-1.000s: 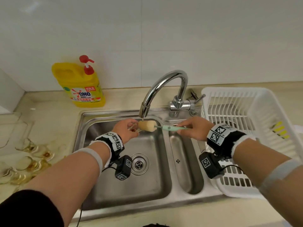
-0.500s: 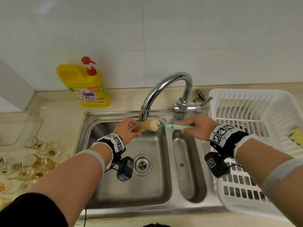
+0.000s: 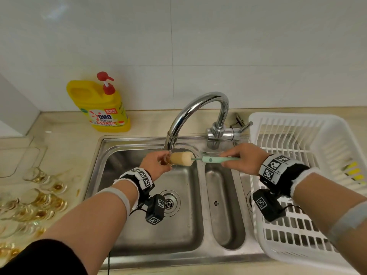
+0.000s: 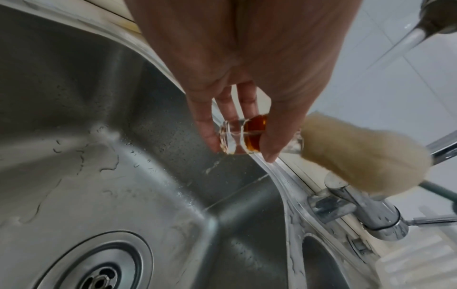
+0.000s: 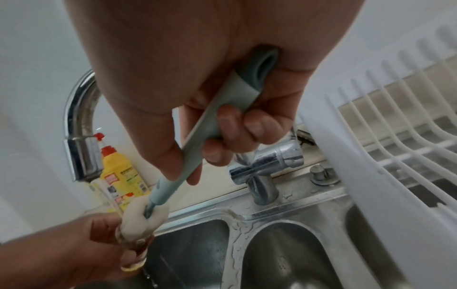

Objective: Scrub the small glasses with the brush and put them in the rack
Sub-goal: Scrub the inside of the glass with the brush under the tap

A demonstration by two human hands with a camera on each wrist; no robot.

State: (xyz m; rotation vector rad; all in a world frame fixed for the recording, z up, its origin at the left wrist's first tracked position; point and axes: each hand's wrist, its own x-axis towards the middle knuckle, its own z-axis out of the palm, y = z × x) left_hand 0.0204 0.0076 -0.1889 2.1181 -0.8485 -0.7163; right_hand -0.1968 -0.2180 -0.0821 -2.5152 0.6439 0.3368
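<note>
My left hand [image 3: 154,165] is over the large basin of the sink [image 3: 139,225], fingers and thumb pinching a small glass [image 4: 243,136] just under the tap spout [image 3: 170,141]. In the left wrist view the glass lies on its side with an amber base, thumb on one flank and fingertips [image 4: 210,135] on the other. Water runs off it into the basin.

My right hand [image 3: 241,161] sits across the divider, fingers curled round the pale green handle of the brush [image 3: 210,160]. The handle runs level toward my left hand; the tan sponge head [image 3: 181,158] meets the glass mouth. I cannot tell how far in the head goes. The right wrist view shows the sponge bunched against the rim of the glass.

To my right, the white rack [image 3: 297,235] stands on the sink's edge and the worktop [image 3: 65,139], close by my right wrist. Something yellow [image 3: 352,171] shows through its far wall; I cannot tell what.

To my left, more small glasses [image 3: 35,203] with amber bases lie clustered on the worktop, well apart from the sink.

Farther back, a yellow detergent bottle [image 3: 103,108] with a red pump stands against the tiled wall [image 3: 258,56], left of the tap.
</note>
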